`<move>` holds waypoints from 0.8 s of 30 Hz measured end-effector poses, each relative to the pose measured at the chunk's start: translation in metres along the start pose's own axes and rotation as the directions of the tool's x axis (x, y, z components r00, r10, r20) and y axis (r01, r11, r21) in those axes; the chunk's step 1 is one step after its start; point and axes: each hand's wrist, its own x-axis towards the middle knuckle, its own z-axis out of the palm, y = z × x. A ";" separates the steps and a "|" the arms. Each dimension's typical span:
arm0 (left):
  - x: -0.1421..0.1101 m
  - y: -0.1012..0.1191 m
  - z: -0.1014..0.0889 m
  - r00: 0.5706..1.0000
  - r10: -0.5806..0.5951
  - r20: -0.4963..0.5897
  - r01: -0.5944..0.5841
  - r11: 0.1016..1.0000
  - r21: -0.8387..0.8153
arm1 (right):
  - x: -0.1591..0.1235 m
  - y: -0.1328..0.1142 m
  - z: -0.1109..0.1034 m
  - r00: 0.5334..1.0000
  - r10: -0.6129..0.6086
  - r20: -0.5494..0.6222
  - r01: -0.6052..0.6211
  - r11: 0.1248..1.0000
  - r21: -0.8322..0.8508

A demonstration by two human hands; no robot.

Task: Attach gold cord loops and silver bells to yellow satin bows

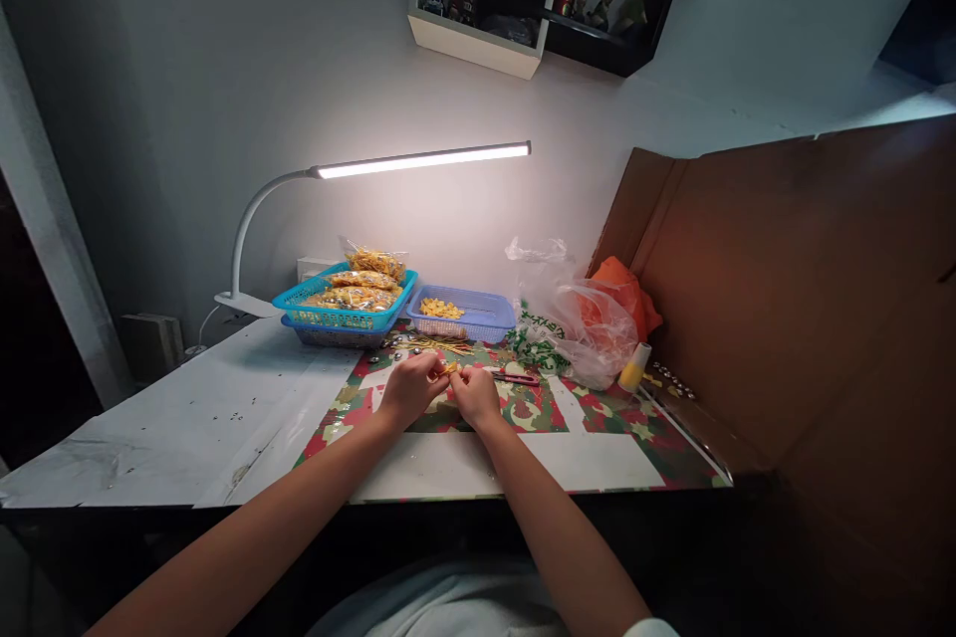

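Observation:
My left hand (409,390) and my right hand (476,396) meet over the patterned sheet at the middle of the table, fingertips pinched together. Between them is a small yellow piece (449,369), mostly covered by the fingers, so its exact kind is unclear. Just right of my right hand lies a slim tool with a dark red handle (519,379). Behind the hands lies a bunch of thin golden strands (440,345), with several small shiny round pieces (395,356) to its left. Further back, a lilac basket (489,316) holds a pile of small yellow pieces (440,308).
A turquoise basket (299,312) with filled clear bags (362,297) sits on a darker blue one at back left. Plastic bags (590,328), a yellow bottle with a whitish top (633,370) and a tall cardboard sheet (792,289) stand right. A lit lamp (425,160) hangs above.

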 end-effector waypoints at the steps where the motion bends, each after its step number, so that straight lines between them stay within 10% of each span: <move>1: 0.000 0.000 0.000 1.000 0.004 0.000 -0.004 1.000 -0.002 | 0.002 0.002 0.001 1.000 -0.003 0.004 0.003 1.000 0.027; 24: 0.000 0.005 -0.005 0.998 -0.060 -0.013 0.058 0.991 -0.120 | 0.014 0.024 0.005 0.986 -0.168 0.013 0.155 0.934 0.323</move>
